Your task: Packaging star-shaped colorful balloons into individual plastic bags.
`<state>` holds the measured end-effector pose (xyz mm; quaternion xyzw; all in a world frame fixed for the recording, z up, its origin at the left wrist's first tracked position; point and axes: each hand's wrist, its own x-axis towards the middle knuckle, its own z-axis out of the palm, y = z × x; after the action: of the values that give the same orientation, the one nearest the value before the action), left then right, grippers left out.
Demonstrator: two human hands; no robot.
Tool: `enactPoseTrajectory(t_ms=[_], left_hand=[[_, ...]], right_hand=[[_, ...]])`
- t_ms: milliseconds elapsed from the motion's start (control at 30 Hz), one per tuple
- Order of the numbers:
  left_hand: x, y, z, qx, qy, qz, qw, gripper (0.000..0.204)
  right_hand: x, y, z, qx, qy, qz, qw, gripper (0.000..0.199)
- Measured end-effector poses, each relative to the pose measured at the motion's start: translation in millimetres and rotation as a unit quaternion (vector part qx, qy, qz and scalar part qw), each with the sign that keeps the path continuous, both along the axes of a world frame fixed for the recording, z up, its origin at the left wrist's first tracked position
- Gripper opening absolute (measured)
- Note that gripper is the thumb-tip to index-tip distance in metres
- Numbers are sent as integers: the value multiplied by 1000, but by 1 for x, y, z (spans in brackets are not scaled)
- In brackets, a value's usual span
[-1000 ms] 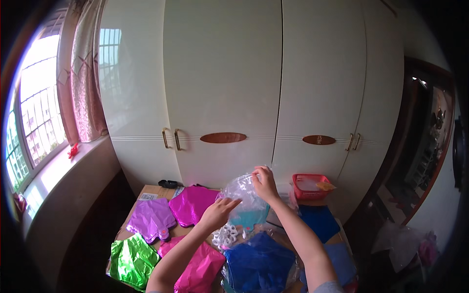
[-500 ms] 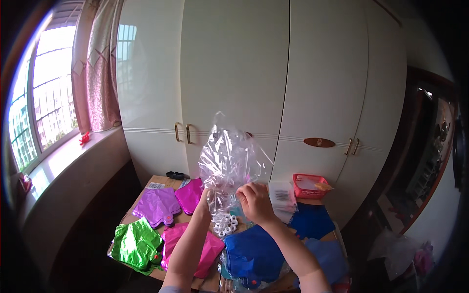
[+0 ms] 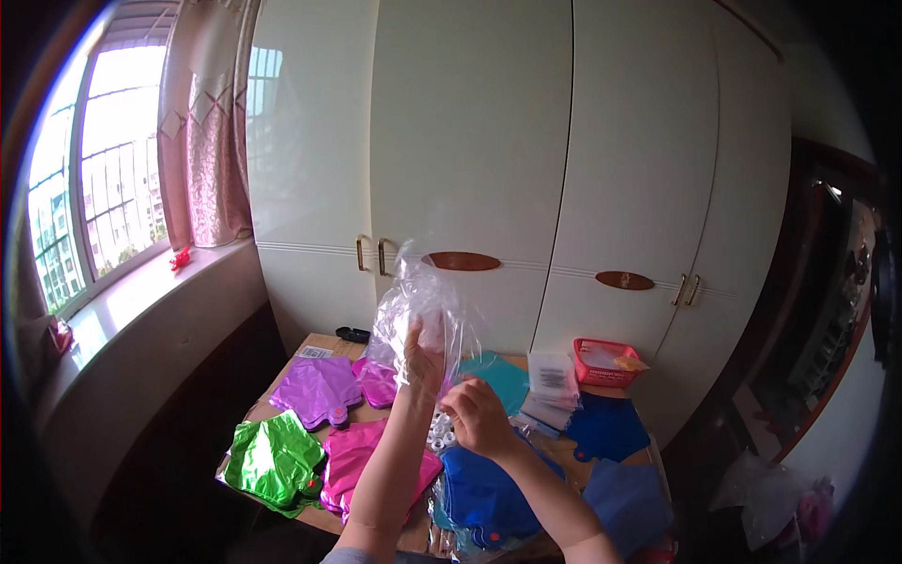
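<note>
A large clear plastic bag [image 3: 387,324] stands crumpled above the middle of the table. My left hand [image 3: 427,350] is raised into it, fingers pointing up and apart, with the film around them; its fingertips are blurred by the plastic. Close to that wrist, my right hand [image 3: 479,418] is closed, thumb and fingers pinching the bag's lower edge. Under the hands sits a small heap of white rings [image 3: 440,430], partly hidden by my left forearm. Nearest my right forearm lies a stack of blue foil pieces [image 3: 489,489].
Around them lie foil stacks: purple [image 3: 315,387], green [image 3: 272,461], pink [image 3: 362,461], magenta [image 3: 378,383], teal [image 3: 498,376] and dark blue [image 3: 606,428]. Clear printed sachets [image 3: 552,381] and a red basket [image 3: 606,376] stand at the back right. White cupboard doors [image 3: 470,141] rise behind.
My left hand has moved up into the bag, where its fingers now show. The right hand has dropped lower, and the bag has narrowed. The view has shifted slightly.
</note>
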<state>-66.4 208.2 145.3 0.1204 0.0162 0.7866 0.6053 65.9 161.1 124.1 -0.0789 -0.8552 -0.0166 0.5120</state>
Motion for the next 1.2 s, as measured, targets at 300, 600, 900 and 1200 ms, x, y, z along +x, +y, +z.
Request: enactPoseTrajectory(t_ms=[300, 600, 900, 1200], left_hand=[[-50, -41, -7, 63, 586, 316, 743, 63], [-98, -263, -6, -85, 869, 229, 431, 66], [-99, -421, -42, -285, 814, 293, 412, 24], [-151, -496, -144, -343, 668, 465, 468, 126]], right_hand=[[-18, -29, 4, -69, 57, 109, 990, 11], [-95, -84, -11, -68, 17, 268, 961, 22], [-179, -179, -71, -92, -64, 343, 933, 40], [-184, -204, -100, -243, -204, 444, 838, 21]])
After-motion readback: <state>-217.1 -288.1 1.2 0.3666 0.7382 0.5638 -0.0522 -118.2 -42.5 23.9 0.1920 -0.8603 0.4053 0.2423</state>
